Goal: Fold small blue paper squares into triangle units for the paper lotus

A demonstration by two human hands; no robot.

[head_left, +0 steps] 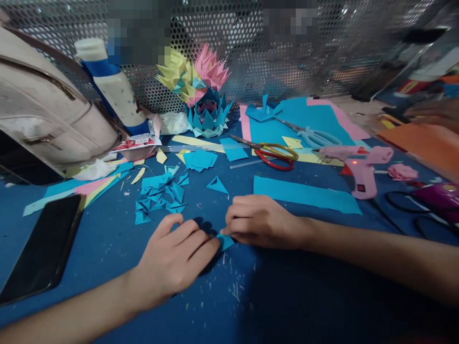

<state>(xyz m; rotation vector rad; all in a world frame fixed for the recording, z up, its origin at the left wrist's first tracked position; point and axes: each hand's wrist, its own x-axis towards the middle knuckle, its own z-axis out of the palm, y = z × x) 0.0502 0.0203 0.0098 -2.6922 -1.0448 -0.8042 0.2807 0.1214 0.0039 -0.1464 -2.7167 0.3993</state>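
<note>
A small piece of blue paper (225,242) lies on the blue table between my two hands, mostly covered by fingers. My left hand (179,253) has its curled fingers pressed on the paper's left side. From the right, my right hand (260,222) pinches the paper's upper edge, its fingers bunched together. Just beyond them rests a single folded blue triangle (217,185). A heap of folded blue paper pieces (161,193) sits past my left hand, with a stack of flat blue paper pieces (201,160) behind it. Beyond my right hand stretches a blue paper strip (304,193).
Red-and-yellow-handled scissors (276,153), light-blue-handled scissors (319,137) and a pink glue gun (364,169) lie right of centre. Pointed paper flowers (208,114) stand at the back. At left are a black phone (45,246), a bottle (113,86) and a pale backpack (46,100).
</note>
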